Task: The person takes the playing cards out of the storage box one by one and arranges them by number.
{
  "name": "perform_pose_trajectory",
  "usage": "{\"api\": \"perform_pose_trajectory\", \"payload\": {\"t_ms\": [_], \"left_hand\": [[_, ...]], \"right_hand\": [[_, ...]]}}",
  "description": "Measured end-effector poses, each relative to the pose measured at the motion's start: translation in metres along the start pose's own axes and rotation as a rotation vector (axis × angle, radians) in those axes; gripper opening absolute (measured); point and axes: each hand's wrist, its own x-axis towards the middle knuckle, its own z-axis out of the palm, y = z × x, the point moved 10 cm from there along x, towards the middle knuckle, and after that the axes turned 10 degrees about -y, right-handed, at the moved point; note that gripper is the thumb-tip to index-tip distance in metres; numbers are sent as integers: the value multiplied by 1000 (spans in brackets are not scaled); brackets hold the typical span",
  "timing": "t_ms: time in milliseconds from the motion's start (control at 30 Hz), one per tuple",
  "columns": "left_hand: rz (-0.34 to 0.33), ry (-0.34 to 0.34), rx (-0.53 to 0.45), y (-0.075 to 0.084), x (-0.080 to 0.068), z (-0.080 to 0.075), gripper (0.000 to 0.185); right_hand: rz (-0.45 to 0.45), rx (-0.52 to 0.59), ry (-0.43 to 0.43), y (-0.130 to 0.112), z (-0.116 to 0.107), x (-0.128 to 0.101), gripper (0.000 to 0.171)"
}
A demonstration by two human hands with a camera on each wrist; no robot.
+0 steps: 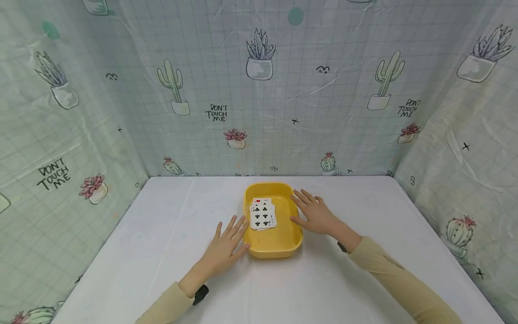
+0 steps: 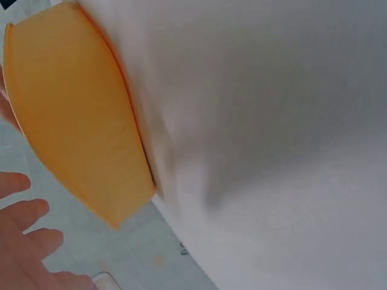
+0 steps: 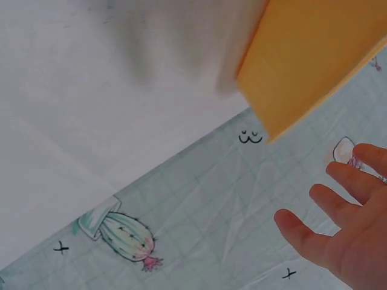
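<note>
A yellow plastic tray (image 1: pixel 273 249) with rounded corners stands at the middle of the table. Inside it, toward the left, lies a small face-up stack of playing cards (image 1: pixel 263 216); a club card is on top and a red-marked card peeks out behind. My left hand (image 1: pixel 222 247) is at the tray's left side, fingers spread, fingertips right by the rim. On the other side my right hand (image 1: pixel 314 212) also has its fingers spread, fingertips overlapping the right rim in the head view. Both wrist views show the tray's outer wall (image 2: pixel 72 109) beside extended fingers. Neither hand holds anything.
The white table (image 1: pixel 182 207) extends around the tray on all sides. A cloth (image 1: pixel 259 99) printed with cacti and potted plants hangs behind the table and along both sides. Dark bands (image 1: pixel 201 294) show at the wrists below the beige sleeves.
</note>
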Motion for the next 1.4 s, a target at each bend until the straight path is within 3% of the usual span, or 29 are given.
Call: {"api": "perform_pose_trajectory", "payload": {"t_ms": [433,967,1400], "left_hand": [[61,-34,59,14,-5,18,55],[74,-1,69,18,-9,23,60],[76,27,76,19,-11,22,59]], "right_hand": [[-74,27,-77,-30,1,27,62],[-78,50,-128,-53,6,64,63],[-26,-72,-255,-53,32,87,73]]}}
